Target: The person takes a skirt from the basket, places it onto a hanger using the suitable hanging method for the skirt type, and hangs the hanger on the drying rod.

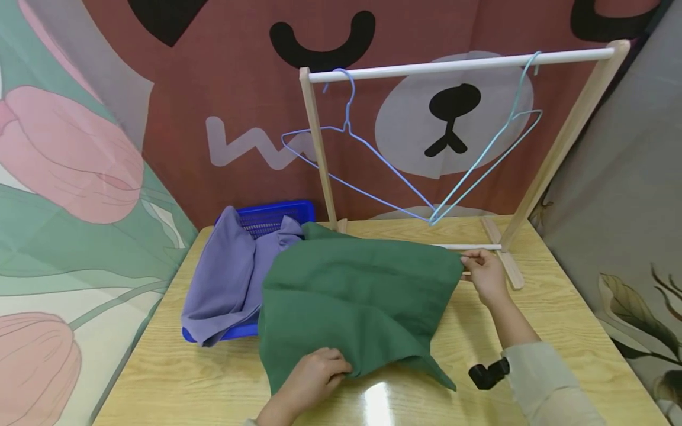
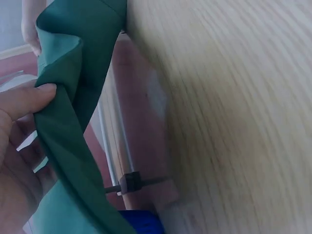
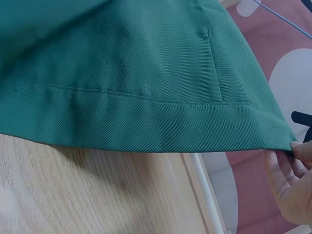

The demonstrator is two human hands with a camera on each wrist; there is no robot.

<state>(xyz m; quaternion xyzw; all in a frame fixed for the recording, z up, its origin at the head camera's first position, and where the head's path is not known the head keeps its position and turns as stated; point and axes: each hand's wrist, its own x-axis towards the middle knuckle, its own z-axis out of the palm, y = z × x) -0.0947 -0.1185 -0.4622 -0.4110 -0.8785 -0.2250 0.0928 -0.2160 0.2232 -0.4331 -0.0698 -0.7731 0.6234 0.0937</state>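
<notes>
A green fabric piece (image 1: 357, 290) with a wide stitched hem spreads in front of me, raised partly off the table; its exact kind is unclear. My right hand (image 1: 486, 278) pinches its far right corner between thumb and fingers, and the right wrist view shows the hem (image 3: 161, 124) pulled fairly straight from there. At the near edge, my left hand (image 1: 314, 376) grips the fabric. In the left wrist view the left thumb (image 2: 34, 100) presses on a fold, with the fingers behind it. The cloth's left part overlaps the purple fabric (image 1: 224, 278).
A blue basket (image 1: 298, 210) at the left holds the purple fabric, which drapes over its rim. Behind the cloth stands a wooden rack with a white bar (image 1: 458, 66). From it hang a blue hanger (image 1: 391, 168) and a teal hanger (image 1: 498, 133). Printed curtains surround the table (image 1: 160, 378).
</notes>
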